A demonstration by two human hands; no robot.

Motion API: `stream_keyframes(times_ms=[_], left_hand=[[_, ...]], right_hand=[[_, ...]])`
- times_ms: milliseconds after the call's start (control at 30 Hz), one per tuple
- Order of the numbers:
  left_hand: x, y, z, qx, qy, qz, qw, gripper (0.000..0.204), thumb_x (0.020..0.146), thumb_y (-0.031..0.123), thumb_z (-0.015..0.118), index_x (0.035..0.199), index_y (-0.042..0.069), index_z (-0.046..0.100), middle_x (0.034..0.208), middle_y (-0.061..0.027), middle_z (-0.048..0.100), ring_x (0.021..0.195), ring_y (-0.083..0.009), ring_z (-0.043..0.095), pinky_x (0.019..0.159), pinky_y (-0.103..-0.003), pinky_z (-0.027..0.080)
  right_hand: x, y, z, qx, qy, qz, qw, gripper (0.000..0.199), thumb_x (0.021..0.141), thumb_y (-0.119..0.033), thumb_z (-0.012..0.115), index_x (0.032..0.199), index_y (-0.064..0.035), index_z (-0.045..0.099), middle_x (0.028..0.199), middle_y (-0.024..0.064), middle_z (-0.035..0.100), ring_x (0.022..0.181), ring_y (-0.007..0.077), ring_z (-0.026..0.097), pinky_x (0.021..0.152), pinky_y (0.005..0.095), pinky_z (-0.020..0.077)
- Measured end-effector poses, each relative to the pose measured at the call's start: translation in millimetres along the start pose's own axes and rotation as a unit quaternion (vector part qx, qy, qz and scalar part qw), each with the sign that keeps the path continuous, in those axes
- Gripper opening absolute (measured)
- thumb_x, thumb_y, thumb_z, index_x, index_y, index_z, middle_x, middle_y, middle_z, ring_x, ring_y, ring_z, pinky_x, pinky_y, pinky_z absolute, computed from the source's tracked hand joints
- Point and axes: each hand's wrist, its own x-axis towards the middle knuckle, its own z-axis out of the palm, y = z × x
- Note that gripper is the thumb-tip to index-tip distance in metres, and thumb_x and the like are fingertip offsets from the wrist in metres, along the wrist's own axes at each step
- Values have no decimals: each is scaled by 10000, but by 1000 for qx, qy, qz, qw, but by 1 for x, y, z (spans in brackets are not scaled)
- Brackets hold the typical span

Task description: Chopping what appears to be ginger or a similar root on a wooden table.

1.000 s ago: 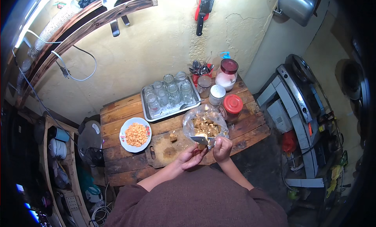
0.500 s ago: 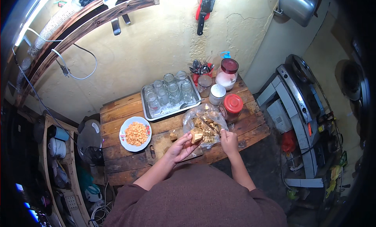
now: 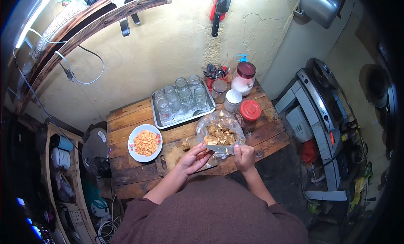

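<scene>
My left hand (image 3: 193, 159) pinches a pale tan chunk of root vegetable (image 3: 211, 140), partly hidden behind the blade. In my right hand (image 3: 245, 157) is a knife (image 3: 219, 149), its blade lying level across the near side of the chunk; the fist covers the handle. Both hands are over the near edge of a clear plastic bag (image 3: 203, 129) holding brown peelings (image 3: 227, 136). Under my left wrist lies a wooden cutting board (image 3: 170, 153) with a small brown piece (image 3: 186, 146) on it. Orange diced pieces (image 3: 146, 143) fill a white floral bowl (image 3: 134, 154) at the left.
Behind the bag, a metal tray (image 3: 158, 124) carries several upturned glasses (image 3: 186, 99). To its right stand a red-lidded jar (image 3: 250, 110), a white-lidded jar (image 3: 233, 99) and a larger dark-red-lidded jar (image 3: 245, 78). A stove (image 3: 313, 99) is at the right, shelves (image 3: 69, 172) at the left.
The knife has swung from pointing away over the bag to lying sideways against the chunk. My right hand has turned with it and shifted slightly nearer; my left hand stays almost in place.
</scene>
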Motion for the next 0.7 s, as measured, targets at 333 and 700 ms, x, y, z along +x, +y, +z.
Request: stream_keyframes(times_ms=[333, 700], left_hand=[[-1, 1, -9, -54, -46, -23, 997, 342, 911, 64, 525, 1220, -45, 428, 1177, -166, 517, 1104, -228, 533, 1019, -326, 432], [-1, -2, -13, -11, -54, -30, 998, 324, 898, 79, 550, 1186, -39, 463, 1153, -166, 550, 1081, -229, 556, 1006, -324, 439]], right_hand=[[-1, 0, 2, 3, 12, -16, 1000, 373, 853, -159, 496, 518, 2, 481, 491, 180, 465, 440, 338, 509, 447, 415, 378], [0, -1, 5, -13, 15, -18, 1000, 373, 847, -161, 498, 511, 1, 480, 486, 176, 466, 438, 336, 509, 450, 417, 388]])
